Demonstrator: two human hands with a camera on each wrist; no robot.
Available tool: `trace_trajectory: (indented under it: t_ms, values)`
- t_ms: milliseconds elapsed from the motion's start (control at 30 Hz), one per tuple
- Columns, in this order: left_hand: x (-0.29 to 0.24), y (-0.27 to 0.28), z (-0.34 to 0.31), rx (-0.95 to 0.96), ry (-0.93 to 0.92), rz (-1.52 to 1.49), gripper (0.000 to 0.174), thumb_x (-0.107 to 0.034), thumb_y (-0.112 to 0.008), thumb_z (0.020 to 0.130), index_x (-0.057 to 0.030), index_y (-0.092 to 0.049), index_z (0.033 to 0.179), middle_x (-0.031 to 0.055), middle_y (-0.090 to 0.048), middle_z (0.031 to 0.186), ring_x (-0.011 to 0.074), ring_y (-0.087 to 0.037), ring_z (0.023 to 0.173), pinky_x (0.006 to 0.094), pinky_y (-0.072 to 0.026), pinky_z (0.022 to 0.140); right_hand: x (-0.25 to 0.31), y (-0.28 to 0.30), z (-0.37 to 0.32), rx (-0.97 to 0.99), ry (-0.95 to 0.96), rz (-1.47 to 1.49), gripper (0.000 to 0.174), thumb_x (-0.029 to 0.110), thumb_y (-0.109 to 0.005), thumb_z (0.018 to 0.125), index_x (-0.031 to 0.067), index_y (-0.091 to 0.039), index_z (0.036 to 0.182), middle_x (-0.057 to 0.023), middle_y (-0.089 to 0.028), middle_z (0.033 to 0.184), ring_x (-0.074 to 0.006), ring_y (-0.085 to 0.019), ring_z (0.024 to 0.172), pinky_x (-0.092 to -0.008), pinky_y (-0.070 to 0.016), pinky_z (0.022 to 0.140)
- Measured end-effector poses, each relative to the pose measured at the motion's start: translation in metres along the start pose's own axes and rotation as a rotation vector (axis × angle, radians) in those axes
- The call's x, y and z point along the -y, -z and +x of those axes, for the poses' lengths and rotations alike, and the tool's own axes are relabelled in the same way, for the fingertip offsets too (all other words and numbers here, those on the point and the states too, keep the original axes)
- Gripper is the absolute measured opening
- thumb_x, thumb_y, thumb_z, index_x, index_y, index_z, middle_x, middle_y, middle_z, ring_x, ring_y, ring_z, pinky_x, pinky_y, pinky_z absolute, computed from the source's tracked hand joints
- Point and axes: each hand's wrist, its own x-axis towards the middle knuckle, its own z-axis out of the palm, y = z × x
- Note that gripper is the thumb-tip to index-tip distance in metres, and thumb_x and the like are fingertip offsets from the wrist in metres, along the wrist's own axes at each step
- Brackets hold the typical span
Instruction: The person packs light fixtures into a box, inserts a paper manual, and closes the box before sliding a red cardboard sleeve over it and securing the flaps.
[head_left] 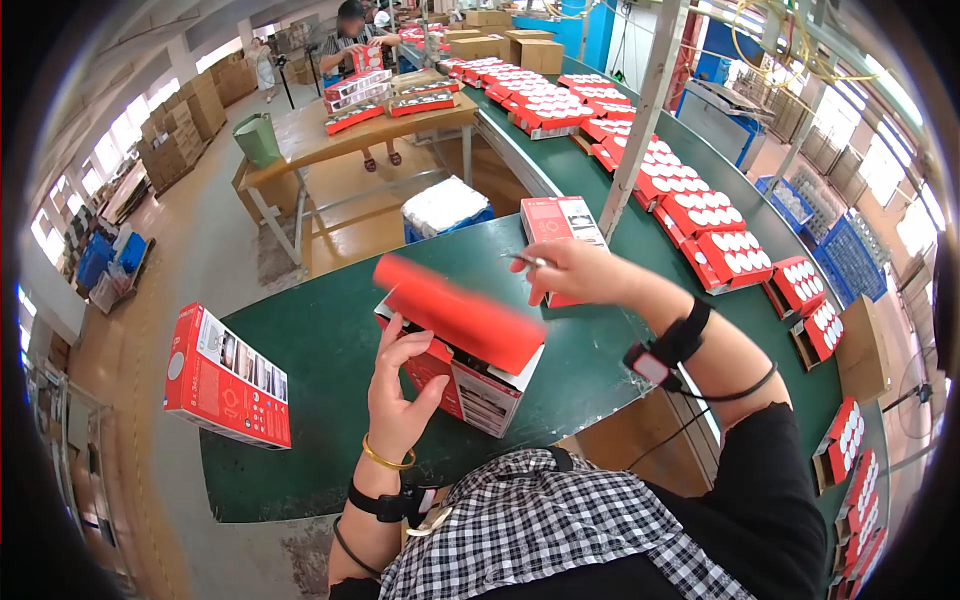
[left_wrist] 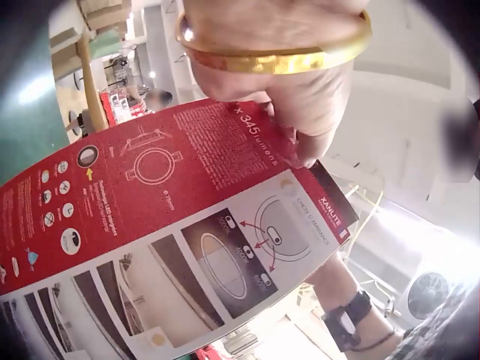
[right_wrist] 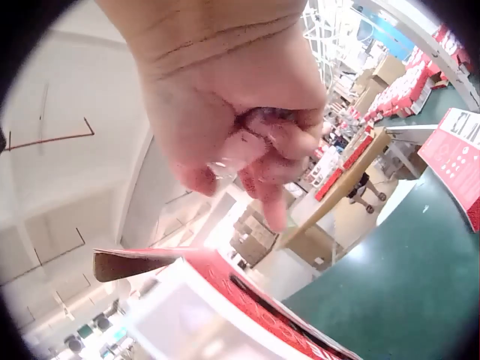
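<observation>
A red and white printed carton (head_left: 465, 385) stands in front of the person on the green table, its red lid flap (head_left: 460, 315) blurred and raised at the top. The left hand (head_left: 400, 385) grips the carton's near left edge, fingers at the top and thumb on the side. In the left wrist view that hand (left_wrist: 289, 112) is at the end of the carton (left_wrist: 225, 210), its fingertips partly hidden. Beyond the flap, the right hand (head_left: 580, 272) holds a slim pen-like tool (head_left: 538, 261) in curled fingers. The right wrist view shows this hand (right_wrist: 240, 127) above the carton's open top.
Another red carton (head_left: 230, 375) stands at the table's left, and one (head_left: 560, 225) lies at its far right edge. Along the right, a long green bench (head_left: 640, 215) bears rows of filled red cartons. A metal post (head_left: 648, 120) rises beside it. Across the way, a person works at a wooden table (head_left: 300, 150).
</observation>
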Motion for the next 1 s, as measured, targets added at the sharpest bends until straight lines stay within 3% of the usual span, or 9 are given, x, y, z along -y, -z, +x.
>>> trace_trajectory:
  t_ms: [67, 167, 233, 367, 600, 700, 800, 867, 1000]
  values:
    - [0.007, 0.002, 0.003, 0.033, -0.033, 0.008, 0.035, -0.005, -0.075, 0.077, -0.0093, -0.062, 0.109, 0.0113, -0.064, 0.120, 0.0391, -0.044, 0.136, 0.0491, -0.0358, 0.112, -0.001, -0.020, -0.017, -0.181, 0.080, 0.118, 0.047, 0.042, -0.070, 0.090, 0.0012, -0.064, 0.114, -0.0071, -0.072, 0.084, -0.0134, -0.068, 0.079, -0.0304, -0.0520, 0.069]
    - [0.008, 0.000, 0.013, 0.154, -0.151, 0.270, 0.031, -0.004, -0.075, 0.077, -0.0084, -0.063, 0.106, 0.0099, -0.063, 0.120, 0.0384, -0.045, 0.136, 0.0484, -0.0377, 0.111, 0.021, -0.027, -0.040, -0.322, 0.107, 0.027, 0.055, 0.046, -0.074, 0.085, 0.0030, -0.063, 0.117, -0.0097, -0.069, 0.090, -0.0179, -0.069, 0.084, -0.0334, -0.0541, 0.073]
    - [0.007, -0.007, 0.020, 0.157, -0.138, 0.241, 0.030, -0.003, -0.075, 0.076, -0.0077, -0.064, 0.104, 0.0093, -0.062, 0.120, 0.0377, -0.047, 0.134, 0.0477, -0.0392, 0.110, 0.035, -0.043, -0.050, -0.413, 0.403, -0.282, 0.063, 0.048, -0.078, 0.079, 0.0053, -0.059, 0.122, -0.0121, -0.065, 0.099, -0.0249, -0.069, 0.089, -0.0370, -0.0554, 0.076]
    - [0.010, -0.021, 0.030, 0.183, -0.130, 0.176, 0.032, -0.001, -0.075, 0.075, -0.0075, -0.064, 0.105, 0.0093, -0.061, 0.120, 0.0369, -0.047, 0.133, 0.0473, -0.0397, 0.109, 0.041, -0.057, -0.052, -0.441, 0.281, -0.402, 0.066, 0.041, -0.079, 0.076, 0.0069, -0.053, 0.126, -0.0126, -0.061, 0.102, -0.0311, -0.066, 0.092, -0.0392, -0.0558, 0.076]
    - [0.000, -0.040, 0.045, 0.210, -0.141, 0.328, 0.022, -0.006, -0.073, 0.078, -0.0050, -0.060, 0.096, 0.0120, -0.061, 0.116, 0.0375, -0.051, 0.123, 0.0479, -0.0400, 0.105, 0.040, -0.052, -0.056, -0.450, 0.251, -0.707, 0.044, 0.030, -0.074, 0.077, 0.0029, -0.056, 0.106, -0.0155, -0.063, 0.086, -0.0315, -0.067, 0.085, -0.0410, -0.0551, 0.069]
    - [-0.005, -0.052, 0.049, 0.203, -0.165, 0.387, 0.017, -0.009, -0.071, 0.080, -0.0059, -0.057, 0.089, 0.0106, -0.061, 0.106, 0.0340, -0.053, 0.119, 0.0459, -0.0379, 0.104, 0.016, -0.030, -0.063, -0.491, 0.084, -0.401, 0.036, 0.027, -0.067, 0.080, 0.0012, -0.061, 0.105, -0.0185, -0.068, 0.073, -0.0392, -0.068, 0.072, -0.0458, -0.0550, 0.068]
    - [-0.011, -0.068, 0.055, 0.226, -0.194, 0.473, 0.012, -0.009, -0.067, 0.082, -0.0068, -0.058, 0.089, 0.0089, -0.060, 0.099, 0.0318, -0.055, 0.112, 0.0448, -0.0362, 0.104, -0.041, -0.021, -0.062, -0.594, 0.017, 0.066, 0.039, 0.028, -0.062, 0.084, 0.0011, -0.063, 0.113, -0.0185, -0.070, 0.083, -0.0304, -0.069, 0.071, -0.0393, -0.0542, 0.067]
    - [-0.013, -0.076, 0.061, 0.239, -0.214, 0.515, 0.011, -0.010, -0.066, 0.082, -0.0073, -0.060, 0.090, 0.0082, -0.060, 0.095, 0.0307, -0.055, 0.107, 0.0450, -0.0353, 0.104, -0.048, -0.016, -0.077, -0.487, -0.179, 0.249, 0.035, 0.027, -0.061, 0.088, -0.0009, -0.063, 0.110, -0.0098, -0.066, 0.078, -0.0162, -0.063, 0.066, -0.0317, -0.0510, 0.062]
    - [-0.013, -0.099, 0.068, 0.416, -0.336, 0.591, 0.024, -0.013, -0.062, 0.083, -0.0091, -0.067, 0.106, 0.0076, -0.057, 0.089, 0.0294, -0.054, 0.096, 0.0474, -0.0326, 0.105, -0.089, -0.051, -0.097, -0.569, -0.154, 0.621, 0.022, 0.020, -0.062, 0.093, 0.0022, -0.064, 0.105, -0.0007, -0.061, 0.075, -0.0076, -0.056, 0.063, -0.0261, -0.0461, 0.058]
